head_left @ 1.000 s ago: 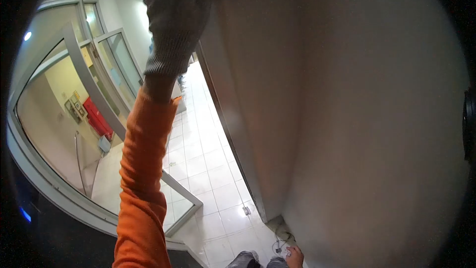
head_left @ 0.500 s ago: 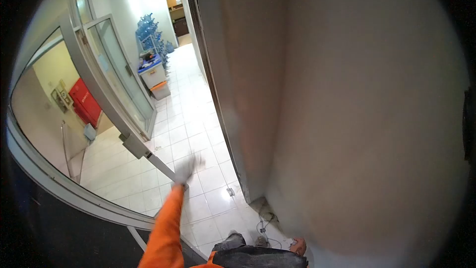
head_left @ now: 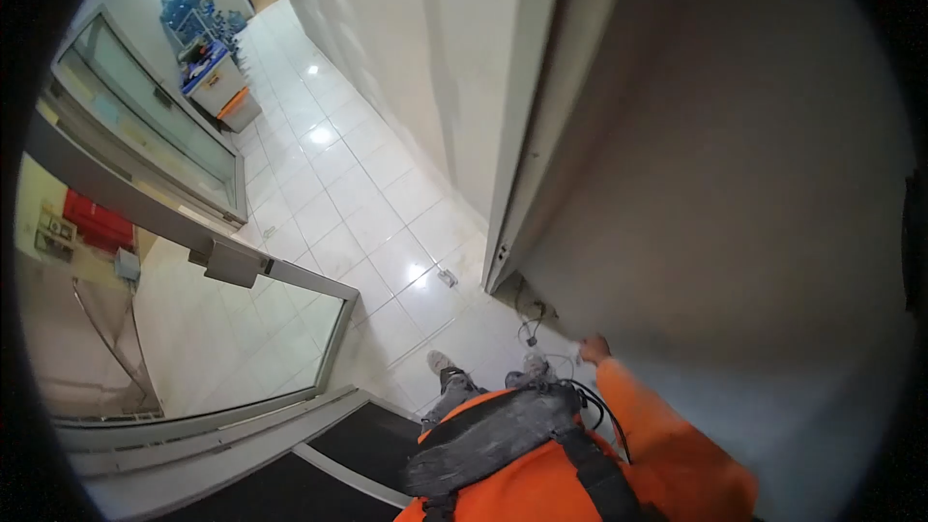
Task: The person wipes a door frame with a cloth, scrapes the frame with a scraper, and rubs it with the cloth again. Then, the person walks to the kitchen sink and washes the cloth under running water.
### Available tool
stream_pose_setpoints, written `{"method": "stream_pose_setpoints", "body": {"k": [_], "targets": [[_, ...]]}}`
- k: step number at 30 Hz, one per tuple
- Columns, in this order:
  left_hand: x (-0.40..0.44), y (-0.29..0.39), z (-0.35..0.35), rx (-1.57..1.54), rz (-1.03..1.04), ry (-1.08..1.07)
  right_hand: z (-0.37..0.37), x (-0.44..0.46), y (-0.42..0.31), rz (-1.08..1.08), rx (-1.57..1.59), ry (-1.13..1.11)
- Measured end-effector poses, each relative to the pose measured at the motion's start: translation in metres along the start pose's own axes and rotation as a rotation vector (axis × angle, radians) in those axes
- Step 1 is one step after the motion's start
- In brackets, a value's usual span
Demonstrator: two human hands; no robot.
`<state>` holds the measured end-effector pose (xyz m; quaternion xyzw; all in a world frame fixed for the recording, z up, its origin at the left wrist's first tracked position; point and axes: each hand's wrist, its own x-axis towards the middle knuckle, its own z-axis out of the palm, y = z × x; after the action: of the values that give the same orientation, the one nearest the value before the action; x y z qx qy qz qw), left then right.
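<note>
My right hand (head_left: pixel 594 349) is low beside the grey wall, at the end of an orange sleeve (head_left: pixel 648 406). Its fingers look curled around something small and pale that I cannot make out. Thin dark cable (head_left: pixel 529 331) lies in loops by the wall's foot, close to that hand. A dark grey waist bag (head_left: pixel 493 435) hangs across my front, and more black cables (head_left: pixel 604 401) show beside it. My left hand is out of view. On the left, a glass door (head_left: pixel 350 302) with a metal frame stands ajar.
White floor tiles (head_left: pixel 338 203) run down a corridor. Along its left side are another glass door (head_left: pixel 159 106), stacked plastic boxes (head_left: pixel 217 87) and blue water bottles (head_left: pixel 184 5). A wall edge (head_left: pixel 503 203) rises at the right of the doorway. A small metal floor fitting (head_left: pixel 447 277) lies ahead of my feet.
My left hand, earlier reaching out at the glass door's edge, has left the view. The camera has turned and tilted down, so my right arm, waist bag and shoes show more fully.
</note>
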<state>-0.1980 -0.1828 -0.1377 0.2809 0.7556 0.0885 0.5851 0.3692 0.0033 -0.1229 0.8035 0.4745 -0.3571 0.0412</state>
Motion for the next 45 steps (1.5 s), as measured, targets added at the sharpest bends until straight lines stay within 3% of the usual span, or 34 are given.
{"method": "stream_pose_setpoints", "body": {"k": [5, 7, 8, 10, 12, 15, 18, 20, 22, 27, 31, 34, 38, 41, 43, 45], "targets": [[0.081, 0.030, -0.126, -0.526, 0.060, 0.096, 0.002, 0.023, -0.191, -0.404, 0.230, -0.003], [0.126, 0.065, -0.190, -0.630, 0.172, 0.080, -0.002, 0.016, -0.263, -0.218, 0.554, -0.125], [0.145, 0.088, -0.223, -0.602, 0.266, 0.042, -0.009, 0.010, -0.296, -0.116, 0.710, -0.187], [0.110, 0.176, -0.274, -0.332, 0.400, 0.131, -0.015, 0.013, -0.341, -0.136, 1.142, -0.353], [0.137, 0.193, -0.302, -0.238, 0.455, 0.465, -0.032, 0.001, -0.384, -0.143, 1.414, -0.486], [0.172, 0.217, -0.334, -0.246, 0.509, 0.425, -0.069, -0.006, -0.450, -0.191, 1.574, -0.605], [0.186, 0.225, -0.334, -0.024, 0.221, 0.248, -0.083, 0.021, -0.498, -0.200, 1.690, -0.649], [0.189, 0.225, -0.325, 0.229, 0.429, 0.262, -0.096, 0.045, -0.542, -0.150, 1.745, -0.638], [0.219, 0.193, -0.309, 0.430, 0.559, 0.278, -0.106, 0.084, -0.590, -0.107, 1.709, -0.627], [0.207, 0.222, -0.273, 0.101, 0.269, 0.114, -0.137, 0.187, -0.726, -0.039, 1.642, -0.786], [0.228, 0.290, -0.267, 0.018, 0.088, 0.166, -0.168, 0.256, -0.860, -0.297, 1.373, -0.969], [0.264, 0.341, -0.276, -0.033, 0.035, 0.202, -0.191, 0.297, -0.958, -0.404, 1.160, -0.951], [0.329, 0.398, -0.311, -0.022, -0.007, 0.190, -0.205, 0.388, -1.057, -0.513, 0.799, -0.750], [0.385, 0.442, -0.358, 0.058, 0.009, 0.158, -0.202, 0.494, -1.066, -0.639, 0.393, -0.389], [0.436, 0.479, -0.406, 0.149, 0.058, 0.130, -0.180, 0.586, -1.024, -0.738, 0.134, -0.031], [0.494, 0.520, -0.465, 0.279, 0.132, 0.112, -0.210, 0.564, -1.009, -0.503, 0.116, -0.018]]}}
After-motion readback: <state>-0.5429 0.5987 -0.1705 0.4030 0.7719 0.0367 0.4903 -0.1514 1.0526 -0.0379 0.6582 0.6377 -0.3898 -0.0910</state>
